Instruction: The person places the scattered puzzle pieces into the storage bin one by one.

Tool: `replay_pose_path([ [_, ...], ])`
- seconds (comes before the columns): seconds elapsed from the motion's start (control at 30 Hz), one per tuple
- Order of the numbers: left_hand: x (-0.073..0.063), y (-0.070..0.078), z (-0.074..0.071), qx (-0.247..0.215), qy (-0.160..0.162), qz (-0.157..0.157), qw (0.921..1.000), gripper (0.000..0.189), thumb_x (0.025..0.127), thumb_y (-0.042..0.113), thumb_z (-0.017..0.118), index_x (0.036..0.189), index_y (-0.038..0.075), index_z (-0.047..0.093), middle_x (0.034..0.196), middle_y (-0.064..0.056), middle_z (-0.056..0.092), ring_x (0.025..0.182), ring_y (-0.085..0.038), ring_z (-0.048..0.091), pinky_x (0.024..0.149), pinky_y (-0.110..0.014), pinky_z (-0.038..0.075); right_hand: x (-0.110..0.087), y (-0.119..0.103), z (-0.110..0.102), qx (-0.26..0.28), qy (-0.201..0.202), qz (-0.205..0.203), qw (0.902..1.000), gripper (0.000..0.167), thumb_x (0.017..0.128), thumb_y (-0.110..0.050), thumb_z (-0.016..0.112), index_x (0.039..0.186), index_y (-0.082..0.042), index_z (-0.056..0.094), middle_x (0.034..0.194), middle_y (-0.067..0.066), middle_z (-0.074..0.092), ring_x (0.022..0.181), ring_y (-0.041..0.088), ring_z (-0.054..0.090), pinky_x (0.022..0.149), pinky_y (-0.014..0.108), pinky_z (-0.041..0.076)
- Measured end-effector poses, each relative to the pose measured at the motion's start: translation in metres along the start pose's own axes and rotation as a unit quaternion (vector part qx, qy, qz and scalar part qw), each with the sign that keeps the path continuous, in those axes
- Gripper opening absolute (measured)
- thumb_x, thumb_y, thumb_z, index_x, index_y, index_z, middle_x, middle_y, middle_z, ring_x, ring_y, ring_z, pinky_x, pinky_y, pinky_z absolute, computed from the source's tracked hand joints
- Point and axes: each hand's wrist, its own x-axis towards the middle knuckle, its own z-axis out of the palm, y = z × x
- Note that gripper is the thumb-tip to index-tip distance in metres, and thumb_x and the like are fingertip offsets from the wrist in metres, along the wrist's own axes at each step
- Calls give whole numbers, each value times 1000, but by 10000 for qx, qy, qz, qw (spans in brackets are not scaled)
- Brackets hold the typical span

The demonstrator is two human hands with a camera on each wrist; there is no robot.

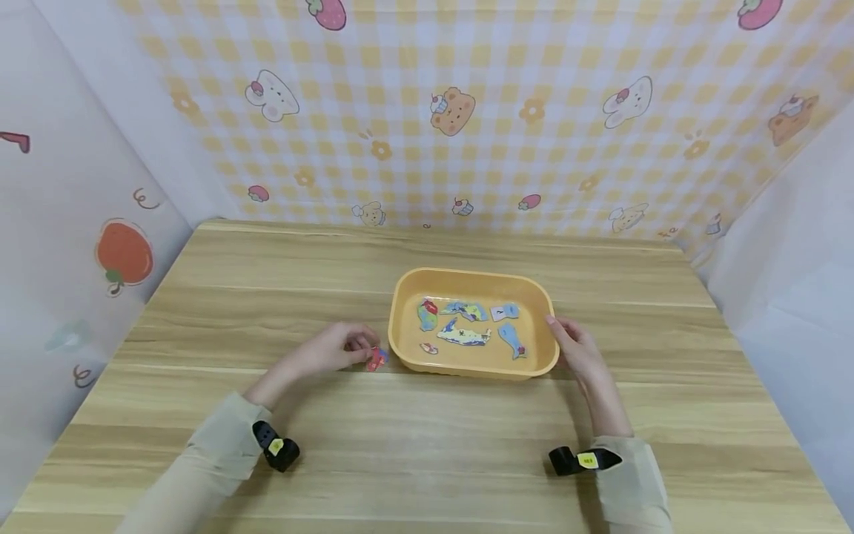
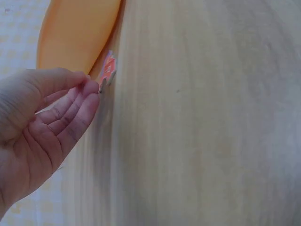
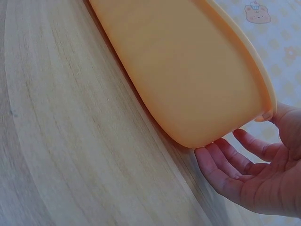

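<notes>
Between the thumb and fingertips of my left hand (image 1: 343, 347) is the edge of a small red and blue flat puzzle-like piece (image 1: 376, 359), just left of the yellow plastic tub (image 1: 475, 370). In the left wrist view, the red piece (image 2: 108, 70) projects past the fingertips, beside the tub wall. My right hand (image 1: 579, 348) grips the tub's right end, thumb on the rim and fingers under it against the outer wall (image 3: 188, 94). Inside the tub lie several printed pieces, among them a whitish one (image 1: 465, 334), a blue one (image 1: 512, 341) and a green one with red (image 1: 428, 317).
The tub stands on a wood-grain table (image 1: 427, 452). Behind it hangs a yellow checked cloth (image 1: 507, 148) with cartoon prints, and white cloth (image 1: 73, 222) hangs at the left side. Each wrist wears a black strapped camera (image 1: 280, 449).
</notes>
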Motion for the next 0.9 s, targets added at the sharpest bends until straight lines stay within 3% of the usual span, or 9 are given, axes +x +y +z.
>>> replay_pose_path([
  [0.2,3,3,8,419,206,-226,9987,31,79,15,69,103,-2,60,91,-9,59,82,-15,55,70,-24,48,0,1,-1,-58,-18,-52,10000,68,93,-45,41,135,8,30,106,3,50,76,-2,59,71,16,53],
  [0.3,4,6,10,728,186,-422,9963,35,74,16,74,101,0,58,94,-9,52,85,-17,49,73,-26,44,-1,0,-2,-102,16,-56,9999,68,94,-45,41,136,7,30,107,4,49,76,-3,58,70,16,52],
  [0.4,5,8,11,759,133,-473,9959,33,71,12,75,96,1,55,93,-9,49,86,-18,47,72,-26,42,-1,0,-2,-96,28,-66,9999,68,94,-45,41,136,8,29,108,5,50,76,-3,58,70,16,53],
  [0.67,5,3,10,-187,86,-331,9992,24,77,1,67,95,-1,51,84,-9,60,78,-14,56,68,-21,49,-1,-1,-1,-180,45,-56,9998,67,94,-46,40,135,6,32,106,3,50,75,-3,58,70,16,52],
  [0.9,0,0,12,-436,187,-188,9987,19,80,-1,64,95,-3,54,80,-8,62,74,-11,57,66,-20,50,0,0,0,-134,33,-10,9999,67,94,-45,40,136,7,30,106,2,50,75,-4,57,70,15,52],
])
